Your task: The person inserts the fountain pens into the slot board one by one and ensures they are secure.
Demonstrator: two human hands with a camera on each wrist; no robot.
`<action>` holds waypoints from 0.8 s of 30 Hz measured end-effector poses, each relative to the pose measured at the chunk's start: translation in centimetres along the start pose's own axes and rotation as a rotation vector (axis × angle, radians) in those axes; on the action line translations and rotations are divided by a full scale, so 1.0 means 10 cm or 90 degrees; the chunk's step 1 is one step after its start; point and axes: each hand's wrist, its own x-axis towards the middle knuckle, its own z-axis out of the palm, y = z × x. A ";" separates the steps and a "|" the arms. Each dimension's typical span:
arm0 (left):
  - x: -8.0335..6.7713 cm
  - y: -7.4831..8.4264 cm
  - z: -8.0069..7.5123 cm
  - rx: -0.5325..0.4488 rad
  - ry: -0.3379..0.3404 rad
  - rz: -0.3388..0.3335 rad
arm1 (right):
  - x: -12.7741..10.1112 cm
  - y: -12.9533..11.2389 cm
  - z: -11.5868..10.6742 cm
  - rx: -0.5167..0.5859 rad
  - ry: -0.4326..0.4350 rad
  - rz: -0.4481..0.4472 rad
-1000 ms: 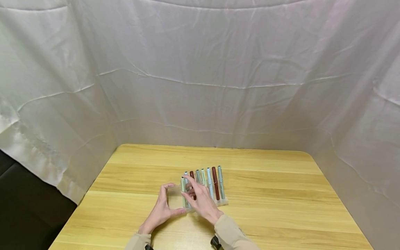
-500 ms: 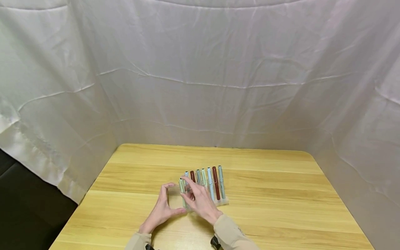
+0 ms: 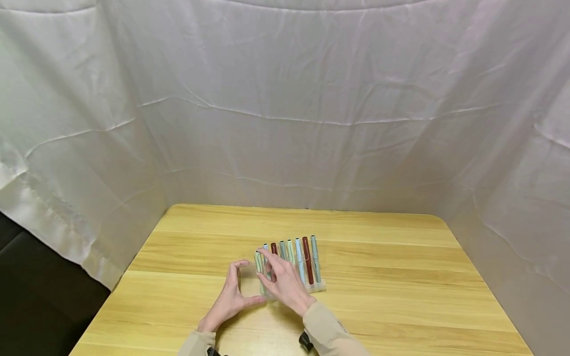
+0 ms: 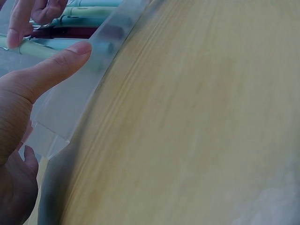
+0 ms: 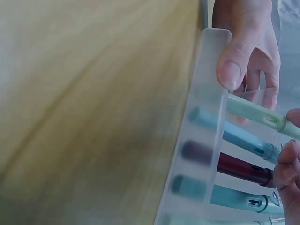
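1. The left hand (image 3: 229,296) braces the clear rack (image 3: 317,287) on the desk (image 3: 401,296), thumb pressing its front edge.
2. The right hand (image 3: 285,284) pinches the pale green pen (image 3: 259,262) standing at the rack's left end.

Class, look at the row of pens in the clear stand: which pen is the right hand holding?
The pale green pen at the left end of the row, pinched by the right hand. The other pens stand untouched in the clear stand.
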 end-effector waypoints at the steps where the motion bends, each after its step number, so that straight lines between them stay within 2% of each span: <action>1: 0.00 0.00 0.00 0.003 0.000 0.000 | 0.01 0.00 0.00 -0.003 -0.003 0.003; 8: 0.00 0.00 0.00 0.015 0.006 0.011 | 0.06 -0.01 -0.04 -0.048 -0.045 0.030; 15: 0.00 0.00 0.00 0.010 -0.002 -0.002 | 0.09 -0.01 -0.07 -0.054 -0.091 0.073; 24: 0.00 0.01 0.00 0.001 -0.003 -0.002 | 0.12 -0.01 -0.07 -0.066 -0.094 0.084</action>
